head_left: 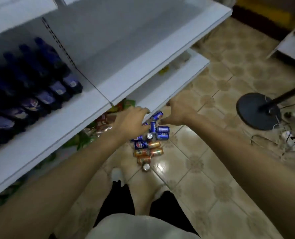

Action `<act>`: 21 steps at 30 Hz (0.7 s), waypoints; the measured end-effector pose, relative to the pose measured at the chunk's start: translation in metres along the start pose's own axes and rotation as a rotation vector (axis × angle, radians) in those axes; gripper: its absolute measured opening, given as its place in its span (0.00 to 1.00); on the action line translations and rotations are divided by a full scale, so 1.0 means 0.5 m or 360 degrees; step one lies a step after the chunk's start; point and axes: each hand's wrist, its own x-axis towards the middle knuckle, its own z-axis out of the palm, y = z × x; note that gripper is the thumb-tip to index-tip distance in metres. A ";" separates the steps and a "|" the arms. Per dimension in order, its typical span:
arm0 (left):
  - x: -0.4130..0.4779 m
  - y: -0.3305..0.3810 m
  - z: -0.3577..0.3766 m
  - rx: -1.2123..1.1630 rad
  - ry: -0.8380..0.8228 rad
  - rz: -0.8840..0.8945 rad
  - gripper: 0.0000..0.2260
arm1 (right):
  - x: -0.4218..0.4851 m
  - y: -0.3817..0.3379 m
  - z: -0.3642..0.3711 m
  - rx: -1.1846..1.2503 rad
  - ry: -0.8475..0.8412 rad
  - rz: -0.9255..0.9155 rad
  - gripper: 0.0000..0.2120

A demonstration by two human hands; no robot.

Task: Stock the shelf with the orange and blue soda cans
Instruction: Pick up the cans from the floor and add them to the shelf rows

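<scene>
Several blue soda cans (162, 129) and orange soda cans (156, 152) lie in a heap on the tiled floor below the white shelf (143, 54). Most lie on their sides; two stand upright showing silver tops. My left hand (130, 122) reaches down over the blue cans, fingers curled, covering some of them. My right hand (177, 112) hovers just right of it with fingers spread, above the top of the heap. Neither hand visibly holds a can. The right part of the shelf board carries nothing.
Dark bottles with blue labels (31, 87) fill the shelf's left section. Snack packets (98, 121) sit on the lower level. A round black stand base (257, 111) and tangled cables (288, 137) lie on the floor at right. My legs are below.
</scene>
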 end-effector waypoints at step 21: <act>0.001 -0.256 1.162 -0.1268 -0.1048 -0.1227 0.34 | 0.354 0.394 1.068 0.0555 -0.0469 0.0615 0.36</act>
